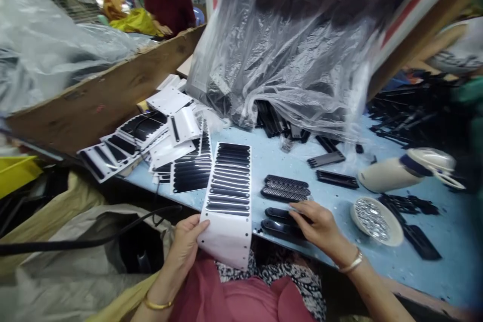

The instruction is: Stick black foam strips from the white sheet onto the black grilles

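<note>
My left hand (186, 236) pinches the left edge of a white sheet (224, 231) whose upper part carries a column of black, round-ended adhesive strips; several small dark holes or dots show on its bare lower part. The sheet leans on the table edge, its lower end curling over my lap. My right hand (319, 224) is closed at the fingertips over a flat black oblong piece (279, 214) on the table. Just below lies another glossy black piece (279, 229). Beyond them sits a pair of textured black pieces (286, 188). My right fingers partly cover the flat piece.
More strip sheets (177, 131) pile up at left. Plastic sheeting (287, 55) drapes over the back. On the right are a white bowl (396, 234) of small shiny parts, a lying bottle (385, 173) and loose black pieces (418, 239). A person (169, 5) sits beyond the wooden board (94, 95).
</note>
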A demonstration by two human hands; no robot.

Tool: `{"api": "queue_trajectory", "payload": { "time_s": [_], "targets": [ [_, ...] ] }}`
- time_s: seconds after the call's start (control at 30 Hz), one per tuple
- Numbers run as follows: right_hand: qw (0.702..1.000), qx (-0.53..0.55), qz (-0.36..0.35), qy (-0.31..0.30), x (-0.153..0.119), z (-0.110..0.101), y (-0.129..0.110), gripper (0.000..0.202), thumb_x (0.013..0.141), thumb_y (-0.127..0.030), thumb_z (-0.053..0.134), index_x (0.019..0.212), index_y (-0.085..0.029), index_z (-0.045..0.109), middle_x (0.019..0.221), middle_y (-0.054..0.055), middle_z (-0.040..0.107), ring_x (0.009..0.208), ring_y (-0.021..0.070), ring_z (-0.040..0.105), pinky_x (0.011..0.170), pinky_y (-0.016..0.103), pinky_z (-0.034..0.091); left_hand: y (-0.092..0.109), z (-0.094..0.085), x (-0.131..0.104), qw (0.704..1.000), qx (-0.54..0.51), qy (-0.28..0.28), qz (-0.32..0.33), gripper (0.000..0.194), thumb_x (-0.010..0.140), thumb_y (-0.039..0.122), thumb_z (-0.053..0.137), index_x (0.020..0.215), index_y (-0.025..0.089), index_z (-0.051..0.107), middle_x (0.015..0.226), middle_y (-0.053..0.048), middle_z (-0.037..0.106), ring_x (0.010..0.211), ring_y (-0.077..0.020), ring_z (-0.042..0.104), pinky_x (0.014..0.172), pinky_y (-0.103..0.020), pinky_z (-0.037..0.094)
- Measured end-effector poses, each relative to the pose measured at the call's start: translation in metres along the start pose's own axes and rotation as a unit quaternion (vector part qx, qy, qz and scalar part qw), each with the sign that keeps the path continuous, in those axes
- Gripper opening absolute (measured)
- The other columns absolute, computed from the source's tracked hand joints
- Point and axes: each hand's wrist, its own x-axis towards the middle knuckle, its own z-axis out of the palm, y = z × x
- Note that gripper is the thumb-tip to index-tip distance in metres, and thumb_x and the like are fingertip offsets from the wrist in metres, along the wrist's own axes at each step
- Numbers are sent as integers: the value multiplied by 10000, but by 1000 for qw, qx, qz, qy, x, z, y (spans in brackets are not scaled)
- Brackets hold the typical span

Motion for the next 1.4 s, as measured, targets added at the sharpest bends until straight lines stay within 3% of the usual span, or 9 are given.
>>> {"api": "queue_trajectory", "payload": {
  "time_s": [0.1, 0.2, 0.27, 0.37, 0.47, 0.83, 1.07, 1.2, 1.4],
  "targets": [
    [995, 6, -63, 79, 9, 13, -39, 135, 855, -179, 594, 947, -226, 681, 778, 74, 694, 707, 209, 636, 643, 352, 521, -1, 0, -5, 1000, -24, -18, 1, 283, 519, 269, 836, 730, 105, 742, 647, -63, 714, 579, -152, 613, 592, -235, 460],
    [986, 98, -136, -5, 20, 42, -85, 262, 871, -74, 515, 1044, -226, 640, 848, 73, 684, 759, 192, 619, 661, 325, 519, -2, 0, -10, 998, -49, -28, 6, 291, 531, 243, 829, 777, 111, 747, 693, -71, 723, 612, -157, 620, 617, -240, 463],
    [983, 117, -130, -63, 28, 68, -109, 244, 887, -86, 480, 1040, -196, 635, 874, 86, 666, 780, 196, 597, 677, 331, 502, -2, 0, -11, 997, -63, -35, 6, 304, 557, 251, 825, 818, 113, 750, 712, -71, 722, 626, -147, 613, 617, -227, 453],
    [992, 62, -74, -77, 36, 107, -123, 156, 884, -200, 527, 965, -166, 655, 781, 81, 617, 742, 216, 549, 650, 345, 451, -5, -2, -11, 997, -70, -38, 8, 291, 624, 293, 805, 851, 119, 751, 697, -59, 708, 599, -116, 577, 584, -200, 420],
    [994, 11, -57, -90, 35, 129, -119, 162, 870, -280, 562, 896, -165, 674, 728, 64, 577, 712, 210, 507, 653, 341, 399, -6, -4, -10, 997, -65, -39, 9, 271, 623, 300, 807, 820, 122, 750, 679, -48, 695, 592, -112, 563, 576, -198, 403],
    [989, 86, -42, -113, 31, 124, -110, 184, 837, -293, 590, 915, -179, 712, 690, 48, 567, 686, 188, 514, 646, 317, 406, -5, -2, -11, 997, -64, -47, -10, 265, 567, 300, 812, 727, 107, 727, 640, -45, 665, 542, -117, 537, 550, -219, 377],
    [974, 169, 30, -149, 39, 117, -107, 181, 811, -277, 607, 877, -180, 745, 658, 41, 586, 654, 178, 536, 598, 297, 421, 2, 8, -11, 995, -18, -92, 31, 253, 624, 323, 778, 754, 110, 734, 635, -38, 651, 546, -118, 515, 540, -216, 359],
    [954, 231, 73, -179, 47, 112, -109, 182, 823, -247, 585, 733, -210, 739, 656, 17, 579, 647, 153, 542, 590, 269, 419, 8, 9, -7, 990, 31, -126, 60, 251, 636, 351, 772, 680, 108, 723, 615, -32, 636, 537, -114, 498, 524, -212, 341],
    [955, 268, 102, -79, 46, 122, -109, 291, 848, -305, 552, 595, -207, 656, 620, 19, 577, 629, 159, 540, 590, 277, 437, 8, 7, -9, 997, -10, -79, 23, 306, 581, 350, 809, 768, 121, 734, 638, -46, 680, 544, -152, 577, 563, -244, 435]
  ]
}}
